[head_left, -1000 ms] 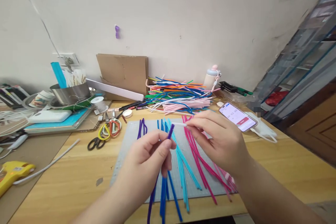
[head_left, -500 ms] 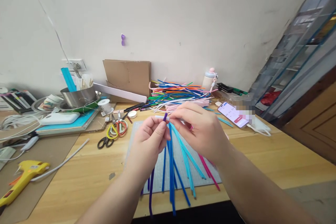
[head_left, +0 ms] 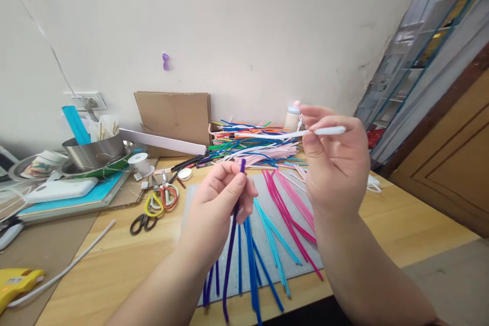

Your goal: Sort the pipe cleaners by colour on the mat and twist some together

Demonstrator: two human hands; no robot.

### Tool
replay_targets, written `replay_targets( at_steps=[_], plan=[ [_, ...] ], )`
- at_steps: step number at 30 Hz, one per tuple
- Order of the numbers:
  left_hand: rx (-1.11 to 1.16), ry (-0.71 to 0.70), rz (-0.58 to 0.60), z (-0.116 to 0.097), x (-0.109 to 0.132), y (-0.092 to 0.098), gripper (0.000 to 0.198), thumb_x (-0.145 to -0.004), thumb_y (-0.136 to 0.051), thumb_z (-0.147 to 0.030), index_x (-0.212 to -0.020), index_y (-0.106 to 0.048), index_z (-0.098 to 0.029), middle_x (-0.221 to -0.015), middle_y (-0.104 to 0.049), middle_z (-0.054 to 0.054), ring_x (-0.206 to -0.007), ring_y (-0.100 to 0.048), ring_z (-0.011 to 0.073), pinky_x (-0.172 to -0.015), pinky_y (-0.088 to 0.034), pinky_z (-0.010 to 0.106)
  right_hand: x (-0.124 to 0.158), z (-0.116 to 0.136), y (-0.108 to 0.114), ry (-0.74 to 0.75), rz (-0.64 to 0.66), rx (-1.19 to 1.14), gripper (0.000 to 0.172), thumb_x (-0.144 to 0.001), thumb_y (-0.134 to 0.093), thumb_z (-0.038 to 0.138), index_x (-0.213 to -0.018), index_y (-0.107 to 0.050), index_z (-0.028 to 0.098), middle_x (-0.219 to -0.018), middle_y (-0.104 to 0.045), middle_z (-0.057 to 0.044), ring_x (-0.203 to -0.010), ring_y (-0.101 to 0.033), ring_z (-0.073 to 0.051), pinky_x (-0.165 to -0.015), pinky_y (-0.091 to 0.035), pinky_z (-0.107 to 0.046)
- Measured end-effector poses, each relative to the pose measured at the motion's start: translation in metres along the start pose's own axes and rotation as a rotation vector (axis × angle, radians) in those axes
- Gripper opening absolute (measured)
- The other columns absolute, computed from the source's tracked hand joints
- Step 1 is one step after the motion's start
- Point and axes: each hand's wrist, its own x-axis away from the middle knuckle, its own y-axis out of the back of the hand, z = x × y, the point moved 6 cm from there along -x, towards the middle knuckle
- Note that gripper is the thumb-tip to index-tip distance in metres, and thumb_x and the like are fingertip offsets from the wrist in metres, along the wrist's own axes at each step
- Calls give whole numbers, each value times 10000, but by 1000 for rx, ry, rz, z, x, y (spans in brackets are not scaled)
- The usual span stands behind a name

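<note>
My left hand (head_left: pixel 221 204) is closed in a pinch on a purple pipe cleaner (head_left: pixel 232 244), whose tip sticks up above my fingers and whose tail hangs down over the table edge. My right hand (head_left: pixel 334 158) is raised to the right and pinches a white pipe cleaner (head_left: pixel 305 133) that runs roughly level, its end poking out past my fingers. Below both hands lies a grey cutting mat (head_left: pixel 263 260) with blue, light blue (head_left: pixel 273 239) and pink pipe cleaners (head_left: pixel 288 209) spread on it.
A big heap of mixed-colour pipe cleaners (head_left: pixel 252 145) lies at the back by folded cardboard (head_left: pixel 173 112). Scissors (head_left: pixel 153 204), a metal bowl (head_left: pixel 93 150), a book and clutter are at the left. A yellow glue gun (head_left: pixel 17 282) lies near the front left. A small bottle (head_left: pixel 292 114) stands behind.
My right hand has pulled away from my left and lifted up to the right with the white pipe cleaner. The left hand still holds the purple one upright.
</note>
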Motion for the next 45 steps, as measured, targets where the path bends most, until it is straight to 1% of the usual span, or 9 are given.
replay_targets(
  at_steps=[5, 12, 20, 27, 32, 35, 38, 41, 45],
  plan=[
    [11, 6, -119, -2, 0, 12, 79, -782, -659, -206, -805, -590, -177, -805, -559, -21, -662, -484, 37, -589, -398, 114, 18, -16, -7, -186, -232, -237, 49, -879, -496, 258, -923, -476, 256, -853, -531, -4, -728, -592, -138, -677, -513, -315],
    [52, -26, -113, -14, 4, 13, 125, -760, -670, -252, -751, -566, -182, -664, -607, -12, -555, -554, 85, -501, -431, 177, 32, 5, -51, -494, 137, -777, 76, -860, -528, 243, -892, -460, 232, -886, -635, -14, -832, -646, -159, -770, -541, -365],
    [-477, -411, -324, -25, 7, 29, 103, -766, -665, -268, -771, -578, -213, -739, -604, -2, -659, -549, 132, -614, -433, 251, 40, 15, -68, -539, 419, -747, 60, -841, -555, 247, -847, -512, 206, -936, -594, -13, -633, -550, -80, -486, -436, -190],
    [-1028, -956, -539, -56, 40, 21, 260, -745, -663, -160, -967, -625, -289, -984, -631, 39, -998, -534, 237, -924, -362, 391, 22, 20, -60, -330, 454, -506, 29, -836, -568, 221, -844, -546, 205, -804, -573, 3, -708, -564, -111, -595, -467, -228],
    [-1051, -672, -271, -55, 19, 21, 185, -850, -540, -184, -979, -641, -269, -910, -670, 17, -844, -600, 179, -774, -442, 305, 13, 30, -55, -225, 573, -430, 32, -851, -549, 213, -880, -558, 207, -807, -580, 3, -727, -579, -114, -614, -485, -236],
    [-747, -494, -315, -56, 18, 30, 110, -846, -555, -261, -924, -630, -242, -721, -641, -3, -539, -536, 117, -518, -411, 244, 0, 24, -44, -191, 453, -395, 160, -846, -555, 201, -1005, -559, 213, -819, -609, 2, -752, -603, -120, -646, -503, -246],
    [-368, -261, -175, -48, 19, 26, 105, -848, -539, -293, -924, -576, -231, -660, -621, -8, -426, -476, 92, -388, -322, 209, -11, 18, -35, -145, 355, -305, 168, -842, -559, 192, -1002, -608, 201, -870, -640, -14, -822, -621, -140, -726, -517, -281],
    [-133, -24, 44, -37, 21, 13, 49, -823, -549, -251, -841, -555, -206, -721, -621, 24, -482, -502, 97, -386, -308, 188, -15, 21, -38, -78, 407, -213, 137, -839, -564, 187, -948, -646, 205, -885, -661, -12, -811, -622, -139, -728, -509, -280],
    [1, 97, 71, -27, 19, 14, 44, -812, -544, -210, -788, -549, -173, -623, -484, -26, -418, -279, 26, -378, -173, 157, -10, 37, -47, 56, 492, -141, 130, -845, -546, 167, -894, -661, 204, -886, -661, -17, -807, -606, -138, -712, -484, -275]
  ],
)
